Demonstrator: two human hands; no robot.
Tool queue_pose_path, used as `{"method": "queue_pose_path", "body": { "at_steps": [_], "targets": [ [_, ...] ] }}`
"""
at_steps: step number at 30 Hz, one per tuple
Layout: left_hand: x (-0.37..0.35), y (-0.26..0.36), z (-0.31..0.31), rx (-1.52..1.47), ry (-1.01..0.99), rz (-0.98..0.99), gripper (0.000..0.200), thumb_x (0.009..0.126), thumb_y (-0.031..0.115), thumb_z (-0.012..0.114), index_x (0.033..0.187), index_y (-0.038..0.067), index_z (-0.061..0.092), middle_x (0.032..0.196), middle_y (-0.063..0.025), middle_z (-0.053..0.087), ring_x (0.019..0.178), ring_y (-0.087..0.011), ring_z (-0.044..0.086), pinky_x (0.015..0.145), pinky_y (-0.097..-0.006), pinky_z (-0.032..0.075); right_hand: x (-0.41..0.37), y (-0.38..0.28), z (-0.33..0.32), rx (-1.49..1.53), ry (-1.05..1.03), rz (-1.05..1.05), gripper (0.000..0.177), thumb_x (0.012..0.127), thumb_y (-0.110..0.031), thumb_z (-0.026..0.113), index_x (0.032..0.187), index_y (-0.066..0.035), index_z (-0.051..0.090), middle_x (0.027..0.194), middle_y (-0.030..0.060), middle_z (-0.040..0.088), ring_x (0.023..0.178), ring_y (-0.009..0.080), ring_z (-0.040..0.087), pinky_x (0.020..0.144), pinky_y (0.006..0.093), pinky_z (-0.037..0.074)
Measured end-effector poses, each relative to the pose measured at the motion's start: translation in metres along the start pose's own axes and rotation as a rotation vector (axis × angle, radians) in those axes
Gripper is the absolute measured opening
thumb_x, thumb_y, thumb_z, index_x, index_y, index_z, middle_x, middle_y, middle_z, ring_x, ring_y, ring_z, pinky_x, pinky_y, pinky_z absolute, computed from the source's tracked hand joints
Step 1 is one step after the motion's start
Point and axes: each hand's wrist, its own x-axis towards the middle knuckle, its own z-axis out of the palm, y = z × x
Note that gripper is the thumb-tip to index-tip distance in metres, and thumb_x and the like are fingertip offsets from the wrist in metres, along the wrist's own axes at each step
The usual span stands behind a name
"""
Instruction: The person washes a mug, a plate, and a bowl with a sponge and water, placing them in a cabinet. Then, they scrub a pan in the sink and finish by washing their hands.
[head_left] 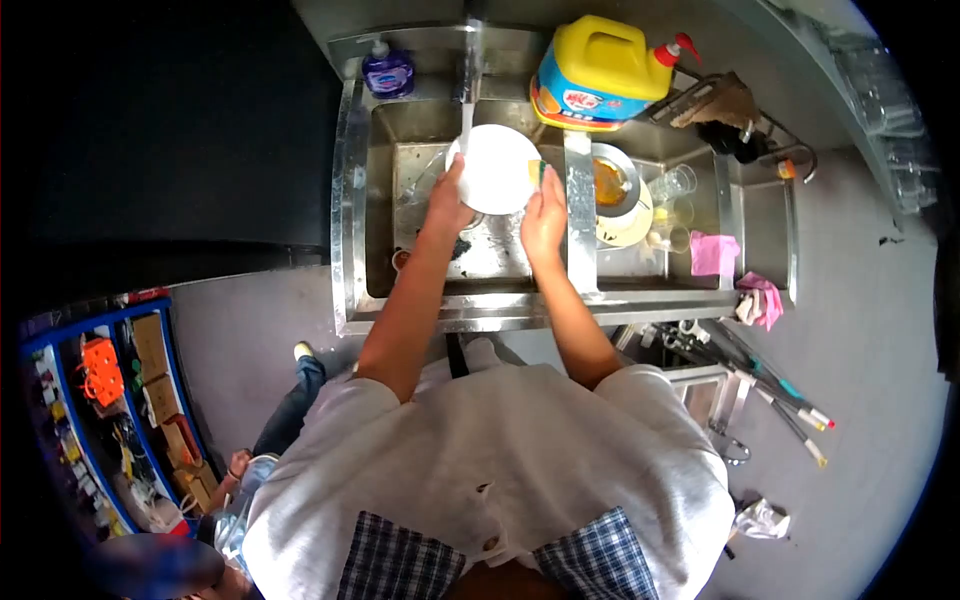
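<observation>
A round white plate [492, 172] is held over the left sink basin [400, 150], below the faucet [472, 70], from which water seems to run onto it. My left hand [450, 205] grips the plate's left edge. At its right edge, my right hand [544, 215] holds a small yellow and green sponge [536, 174] against the plate. Dark food scraps [461, 247] lie on the basin floor beneath my hands.
The right basin holds stacked dishes [630, 225] and several glasses [678, 180]. Behind stand a yellow detergent jug [600, 70] and a purple soap bottle [388, 72]. Pink cloths [714, 254] hang at the right. Another person's leg [292, 405] shows at lower left, near shelves [120, 420].
</observation>
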Motion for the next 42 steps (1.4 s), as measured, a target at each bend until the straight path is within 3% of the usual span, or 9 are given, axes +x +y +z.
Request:
{"method": "queue_pose_path", "body": {
  "at_steps": [5,9,15,21,27,33,38,39,42],
  "targets": [
    [0.006,-0.045,0.016,-0.096,0.085,-0.031,0.044,0.097,0.027,0.048,0.127,-0.005,0.044,0.126,-0.0158,0.053,0.114,-0.0299,0.053,0.099,-0.0441,0.043,-0.022,0.011,-0.023,-0.329,-0.092,-0.241,0.048,0.085,0.002,0.044,0.132,0.007,0.040,0.135,0.0281,0.042,0.125,0.0451,0.039,0.108,0.0453,0.030],
    [-0.001,-0.045,0.039,-0.113,0.098,-0.031,0.043,0.097,0.025,0.047,0.128,-0.004,0.042,0.127,-0.0165,0.052,0.115,-0.0323,0.053,0.099,-0.0472,0.042,-0.037,0.010,-0.033,-0.241,-0.231,-0.253,0.048,0.086,-0.001,0.046,0.134,0.001,0.042,0.139,0.0232,0.040,0.127,0.0498,0.033,0.110,0.0473,0.026],
    [-0.002,-0.046,0.050,-0.251,0.072,-0.005,0.040,0.097,0.021,0.047,0.129,-0.003,0.042,0.129,-0.0170,0.050,0.117,-0.0312,0.051,0.098,-0.0485,0.043,0.005,0.005,-0.027,-0.245,-0.069,-0.280,0.044,0.086,0.001,0.041,0.130,0.007,0.043,0.134,0.0255,0.045,0.125,0.0493,0.036,0.109,0.0467,0.026],
    [-0.024,-0.051,0.063,0.073,0.067,0.018,0.040,0.095,0.022,0.053,0.124,-0.005,0.045,0.120,-0.0158,0.057,0.106,-0.0279,0.058,0.090,-0.0440,0.049,0.033,0.035,-0.026,-0.166,0.041,-0.147,0.040,0.084,0.002,0.041,0.122,0.008,0.050,0.123,0.0277,0.053,0.116,0.0444,0.047,0.104,0.0458,0.033],
    [0.002,-0.057,0.034,0.168,0.017,-0.003,0.039,0.096,0.029,0.050,0.120,-0.001,0.050,0.117,-0.0133,0.059,0.104,-0.0258,0.059,0.089,-0.0397,0.049,0.036,-0.032,-0.012,-0.146,-0.197,-0.460,0.040,0.078,0.001,0.047,0.117,0.003,0.056,0.118,0.0228,0.057,0.111,0.0434,0.051,0.100,0.0470,0.038],
    [-0.028,-0.044,0.051,-0.044,0.047,-0.018,0.043,0.099,0.031,0.040,0.129,-0.001,0.044,0.126,-0.0128,0.054,0.115,-0.0272,0.053,0.099,-0.0420,0.041,0.040,0.009,-0.018,-0.283,-0.186,-0.395,0.041,0.080,0.000,0.051,0.120,0.002,0.055,0.124,0.0173,0.056,0.114,0.0433,0.051,0.098,0.0432,0.041],
    [-0.004,-0.036,0.021,0.135,-0.047,0.072,0.045,0.099,0.035,0.040,0.127,0.000,0.046,0.119,-0.0136,0.057,0.107,-0.0265,0.058,0.092,-0.0401,0.047,0.015,-0.013,-0.015,-0.216,-0.274,-0.577,0.038,0.079,-0.001,0.051,0.117,0.001,0.057,0.117,0.0181,0.060,0.109,0.0420,0.054,0.093,0.0450,0.044],
    [-0.011,-0.030,0.031,-0.077,-0.050,0.024,0.046,0.099,0.036,0.041,0.126,-0.001,0.046,0.119,-0.0141,0.057,0.107,-0.0271,0.058,0.092,-0.0405,0.047,0.014,-0.007,-0.022,-0.201,-0.276,-0.632,0.038,0.080,-0.001,0.051,0.117,0.001,0.057,0.116,0.0183,0.060,0.107,0.0417,0.055,0.092,0.0451,0.044],
    [-0.010,-0.037,0.032,0.018,-0.045,-0.054,0.046,0.098,0.035,0.043,0.128,-0.001,0.044,0.123,-0.0143,0.055,0.111,-0.0268,0.056,0.096,-0.0411,0.044,0.046,0.001,-0.031,-0.227,-0.300,-0.404,0.038,0.079,-0.001,0.051,0.117,-0.001,0.058,0.119,0.0180,0.059,0.105,0.0425,0.054,0.089,0.0478,0.043]
  ]
}}
